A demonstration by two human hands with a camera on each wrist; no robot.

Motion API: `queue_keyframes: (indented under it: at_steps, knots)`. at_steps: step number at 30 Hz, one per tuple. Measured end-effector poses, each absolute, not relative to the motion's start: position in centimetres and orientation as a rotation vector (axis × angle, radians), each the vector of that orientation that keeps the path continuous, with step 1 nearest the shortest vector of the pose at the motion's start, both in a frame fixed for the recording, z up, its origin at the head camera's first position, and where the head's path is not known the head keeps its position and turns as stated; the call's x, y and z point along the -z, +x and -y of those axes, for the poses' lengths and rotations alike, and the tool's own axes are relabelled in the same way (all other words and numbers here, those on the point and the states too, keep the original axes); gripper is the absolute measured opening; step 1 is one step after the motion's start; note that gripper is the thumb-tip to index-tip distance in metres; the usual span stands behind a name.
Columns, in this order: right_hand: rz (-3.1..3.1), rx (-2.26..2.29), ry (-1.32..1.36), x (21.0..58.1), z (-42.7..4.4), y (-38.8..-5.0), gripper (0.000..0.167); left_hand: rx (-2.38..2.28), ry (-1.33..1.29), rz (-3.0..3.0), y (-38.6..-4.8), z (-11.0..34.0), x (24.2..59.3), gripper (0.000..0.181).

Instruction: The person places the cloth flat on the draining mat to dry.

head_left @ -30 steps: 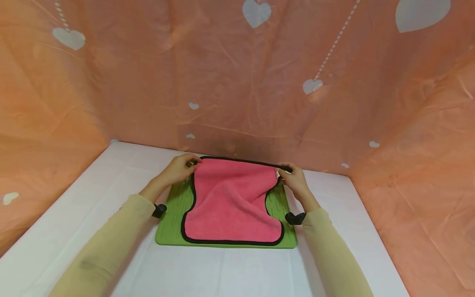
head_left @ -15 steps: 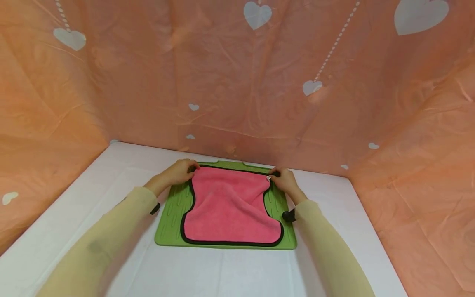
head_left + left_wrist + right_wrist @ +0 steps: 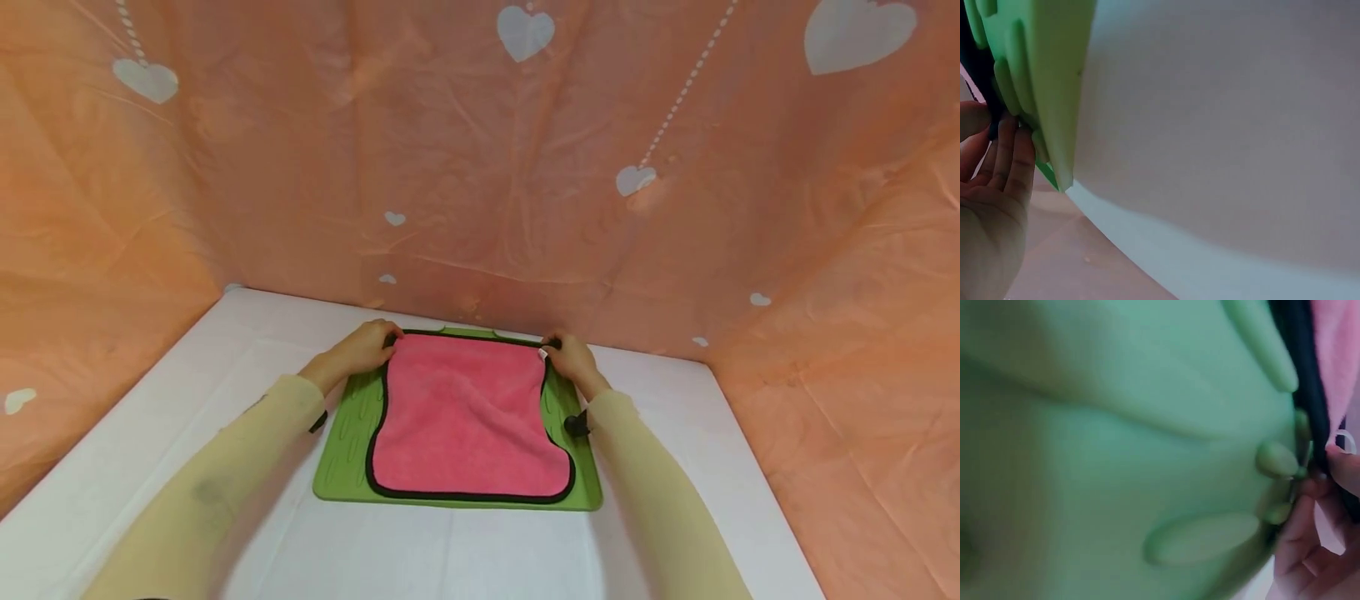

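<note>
A pink cloth (image 3: pixel 465 417) with a black border lies spread over a green ridged mat (image 3: pixel 345 450) in the head view. Soft wrinkles cross its middle, and its right side curves inward. My left hand (image 3: pixel 367 347) pinches the far left corner between thumb and fingers. At the far right corner, beside a small white tag (image 3: pixel 543 354), my right hand (image 3: pixel 573 360) pinches the border. The left wrist view shows the black border (image 3: pixel 982 69) between thumb and fingers, close to the mat's edge. In the right wrist view, thumb and fingertips grip the cloth's border (image 3: pixel 1307 375) above the raised ridges.
The mat lies on a white table (image 3: pixel 442 550). An orange curtain (image 3: pixel 465 167) printed with pale hearts stands behind the table and along both sides. A dark wrist camera (image 3: pixel 576 425) sits under the right forearm, close to the mat.
Both hands first came nearer with the cloth's far edge, baring the mat's far rim. Since then that edge has shifted slightly away again, and the cloth lies flatter with fewer folds.
</note>
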State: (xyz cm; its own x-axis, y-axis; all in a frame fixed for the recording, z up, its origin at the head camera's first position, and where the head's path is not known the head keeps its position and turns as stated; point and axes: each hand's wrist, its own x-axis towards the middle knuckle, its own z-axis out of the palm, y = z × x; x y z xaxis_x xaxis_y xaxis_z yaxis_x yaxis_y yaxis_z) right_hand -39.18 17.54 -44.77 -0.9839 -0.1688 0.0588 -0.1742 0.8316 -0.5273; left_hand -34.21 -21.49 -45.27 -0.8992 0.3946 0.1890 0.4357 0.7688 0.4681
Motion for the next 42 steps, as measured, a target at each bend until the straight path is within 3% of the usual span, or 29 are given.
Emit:
queue_keyframes:
  at_steps: [15, 23, 31, 42]
  knots:
    - [3.060, -0.814, 0.318, 45.3, -17.8, -39.7, 0.028, 0.694, -0.686, 2.887, -35.0, 21.1, 45.5, 0.024]
    - [2.983, -1.046, 0.388, 45.2, -18.8, -38.7, 0.052, 0.721, -0.634, 2.914, -33.4, 20.8, 45.4, 0.033]
    - [2.869, -1.313, 0.522, 44.9, -20.1, -35.5, 0.055, 0.626, -0.707, 2.857, -29.9, 20.4, 45.0, 0.048]
    - [2.823, -1.154, 0.698, 44.6, -21.4, -28.9, 0.037, 0.345, -0.929, 2.789, -24.3, 19.0, 45.2, 0.050]
